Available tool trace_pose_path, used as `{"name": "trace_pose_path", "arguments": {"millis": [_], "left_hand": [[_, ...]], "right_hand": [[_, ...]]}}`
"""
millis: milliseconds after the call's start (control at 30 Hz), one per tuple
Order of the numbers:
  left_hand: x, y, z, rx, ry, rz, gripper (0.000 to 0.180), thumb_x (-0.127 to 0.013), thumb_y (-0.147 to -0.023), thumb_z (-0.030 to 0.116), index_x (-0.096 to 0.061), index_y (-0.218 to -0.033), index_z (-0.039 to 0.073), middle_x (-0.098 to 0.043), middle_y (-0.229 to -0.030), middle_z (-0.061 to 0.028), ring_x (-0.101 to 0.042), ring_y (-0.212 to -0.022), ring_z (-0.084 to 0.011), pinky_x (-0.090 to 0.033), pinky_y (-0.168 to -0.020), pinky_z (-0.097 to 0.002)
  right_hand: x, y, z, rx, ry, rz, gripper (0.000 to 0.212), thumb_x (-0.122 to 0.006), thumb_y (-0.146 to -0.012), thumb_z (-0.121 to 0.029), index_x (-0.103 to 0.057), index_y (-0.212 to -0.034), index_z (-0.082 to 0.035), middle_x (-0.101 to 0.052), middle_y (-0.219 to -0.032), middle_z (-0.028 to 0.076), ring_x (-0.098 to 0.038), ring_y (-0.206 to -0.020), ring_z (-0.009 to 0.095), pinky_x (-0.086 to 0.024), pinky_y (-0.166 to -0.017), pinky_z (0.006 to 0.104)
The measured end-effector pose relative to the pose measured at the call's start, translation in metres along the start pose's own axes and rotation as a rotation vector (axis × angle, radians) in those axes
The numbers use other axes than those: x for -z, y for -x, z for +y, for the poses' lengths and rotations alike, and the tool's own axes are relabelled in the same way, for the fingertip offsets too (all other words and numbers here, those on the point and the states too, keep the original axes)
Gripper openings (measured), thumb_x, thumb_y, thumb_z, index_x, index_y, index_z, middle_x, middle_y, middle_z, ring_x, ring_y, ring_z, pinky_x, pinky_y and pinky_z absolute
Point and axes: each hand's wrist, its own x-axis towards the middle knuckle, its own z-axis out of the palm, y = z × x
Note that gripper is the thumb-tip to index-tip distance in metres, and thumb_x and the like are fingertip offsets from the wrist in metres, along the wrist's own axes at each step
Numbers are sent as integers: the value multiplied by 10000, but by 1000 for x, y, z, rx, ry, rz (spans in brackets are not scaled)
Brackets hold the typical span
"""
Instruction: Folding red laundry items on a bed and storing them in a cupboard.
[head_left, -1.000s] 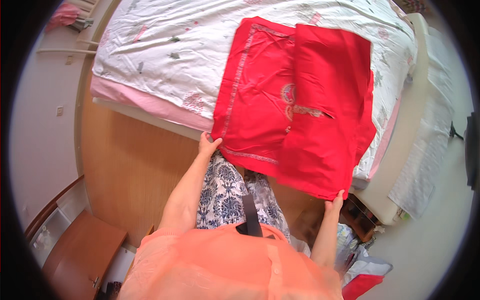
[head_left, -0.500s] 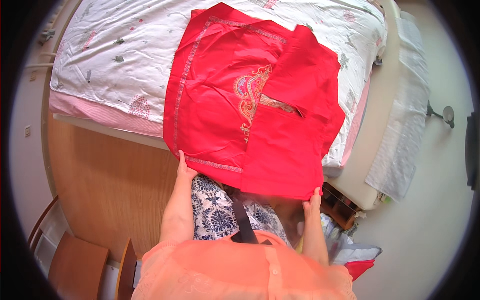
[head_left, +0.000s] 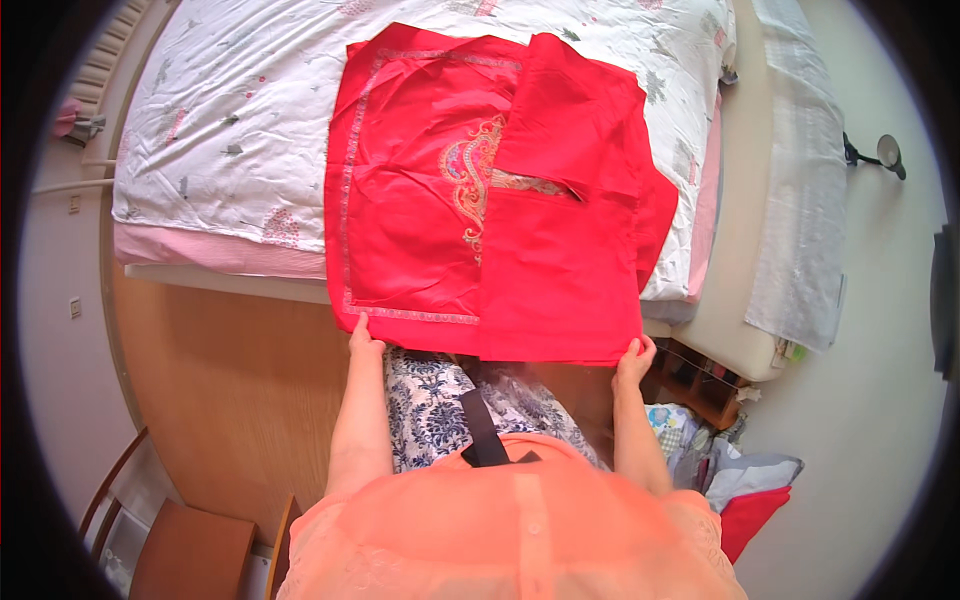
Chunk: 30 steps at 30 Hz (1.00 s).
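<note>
A large red satin cloth (head_left: 400,210) lies over the near side of the bed, with a patterned border strip and a colourful embroidered scroll. Its plain right part is folded over toward the left, and a gap there shows more embroidery. My left hand (head_left: 366,334) pinches the near left corner, thumb on top. At the near right corner, my right hand (head_left: 633,361) grips the edge. Between the two hands the near edge runs almost straight, held out past the bed's side. The fingers under the cloth are hidden.
The bed (head_left: 230,110) has a white patterned sheet over a pink layer. To its right is a cream headboard (head_left: 745,230) draped with a pale cloth (head_left: 800,200). Bags and fabrics (head_left: 740,480) lie by a brown shelf (head_left: 700,385). A brown chair (head_left: 195,550) stands lower left.
The cloth's near edge has become straighter and more level, with its right corner lifted a little. Both hands keep their hold on the corners. The whole view has shifted slightly.
</note>
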Motion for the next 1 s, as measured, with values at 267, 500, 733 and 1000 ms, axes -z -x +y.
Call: {"name": "trace_pose_path", "arguments": {"millis": [267, 500, 733, 1000], "left_hand": [[-10, 49, 41, -87, 33, -49, 339, -623, -708, 133, -498, -1014, 56, -552, -946, -126, -561, -816, -251, -469, -727, -415], [3, 82, 47, -648, -124, -172, 287, -609, -696, 36, -498, -959, 19, -553, -924, -83, -534, -846, -170, -438, -751, -286], [0, 110, 48, -577, -196, -330, 193, -572, -717, 8, -466, -874, 46, -540, -872, -58, -523, -797, -142, -431, -733, -262], [-5, 133, 45, -879, -432, -208, 267, -460, -750, -62, -408, -1006, -3, -516, -890, -56, -502, -821, -132, -417, -738, -247]], "right_hand": [[3, -8, 21, 13, 136, 117, 162, -508, -781, -133, -456, -847, 6, -490, -819, 97, -447, -733, 170, -383, -677, 296], [-9, -20, 29, -129, 26, 101, 191, -523, -778, -159, -508, -824, 26, -518, -788, 89, -473, -707, 155, -407, -649, 277], [-91, -12, -71, 154, -152, 38, 198, -494, -803, -191, -466, -845, 1, -471, -776, 41, -431, -706, 118, -381, -641, 250], [-176, 130, -250, 482, -411, -492, 182, -430, -841, -179, -437, -873, 0, -493, -841, 118, -471, -779, 187, -389, -717, 294]]}}
